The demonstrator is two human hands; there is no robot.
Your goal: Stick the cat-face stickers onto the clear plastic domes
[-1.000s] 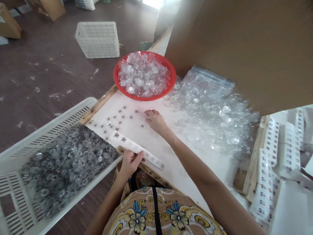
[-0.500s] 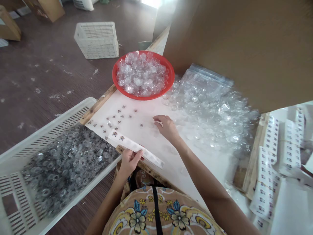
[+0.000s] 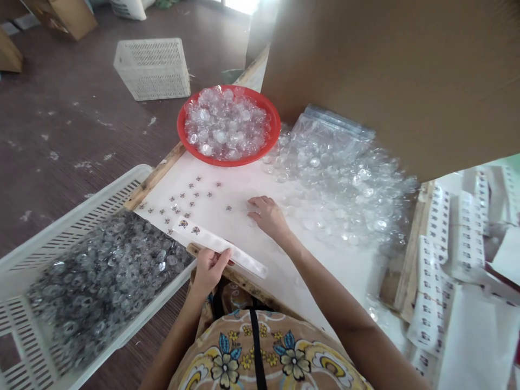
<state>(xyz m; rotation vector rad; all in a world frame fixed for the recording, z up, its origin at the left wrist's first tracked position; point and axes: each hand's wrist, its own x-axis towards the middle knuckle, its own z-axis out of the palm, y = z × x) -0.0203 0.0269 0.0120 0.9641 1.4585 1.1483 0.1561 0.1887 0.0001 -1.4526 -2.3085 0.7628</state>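
The left hand (image 3: 211, 268) pinches a white strip (image 3: 217, 241), thumb on top, the fingers beneath largely hidden; the strip slants from ten to four o'clock over the near edge of the tabletop (image 3: 325, 292), with two prints at its ten o'clock end. The right hand (image 3: 268, 216) hovers or rests half-curled, thumb and forefinger slightly parted; whether anything sits between them I cannot tell. At its nine o'clock lies a single small print (image 3: 228, 208), too small to read. From that hand, a red basin (image 3: 227, 162) of clear pieces stands at eleven, and a glassy heap (image 3: 345, 189) blurs together at two, with a cardboard panel (image 3: 390, 76) hiding what is behind. At the left hand's nine, a slotted crate (image 3: 77, 222) is cut off by the frame.
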